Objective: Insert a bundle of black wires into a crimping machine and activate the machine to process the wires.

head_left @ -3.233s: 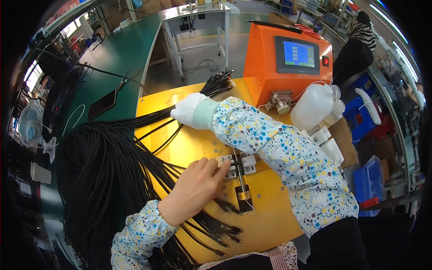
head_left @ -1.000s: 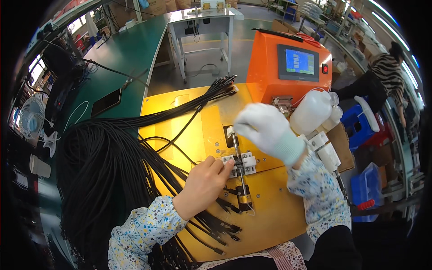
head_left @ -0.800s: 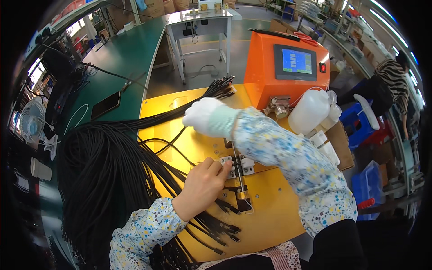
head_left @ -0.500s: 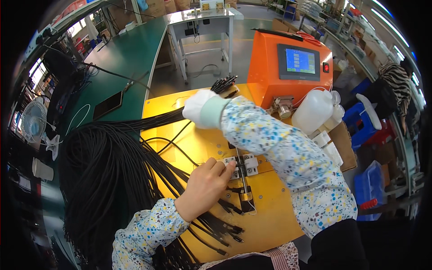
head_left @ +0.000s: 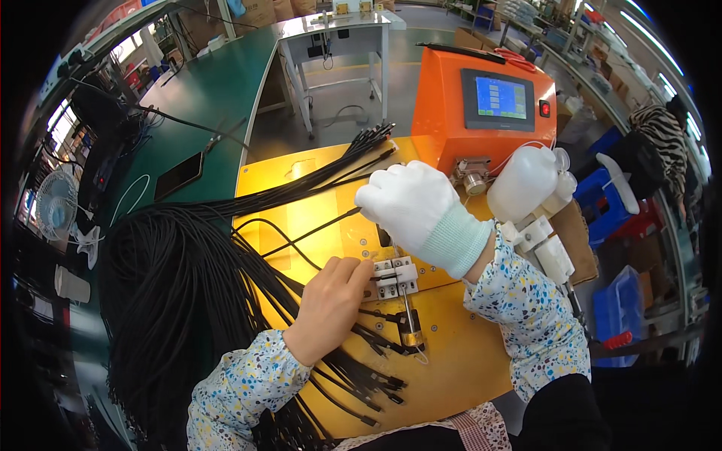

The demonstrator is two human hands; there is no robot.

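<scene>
– Biggest?
– Cable heap (head_left: 169, 293), left of frame: matte black, tangled, too many to count.
– Grip?
– My gloved right hand (head_left: 410, 204), centre, curled around one black cable (head_left: 323, 228). My bare left hand (head_left: 329, 302), lower centre: can't tell.
– Fixtures?
– One white clamp (head_left: 395, 276), centre.

We see a yellow worktop (head_left: 466, 353) at the frame's centre; at left, the cables (head_left: 169, 293) are black. On the right hand (head_left: 408, 203) we notice a white glove (head_left: 421, 192) with a pale green cuff (head_left: 455, 239). Both sleeves (head_left: 534, 319) are white with blue, yellow and dark spots. At upper right, the machine (head_left: 436, 113) is orange.
</scene>
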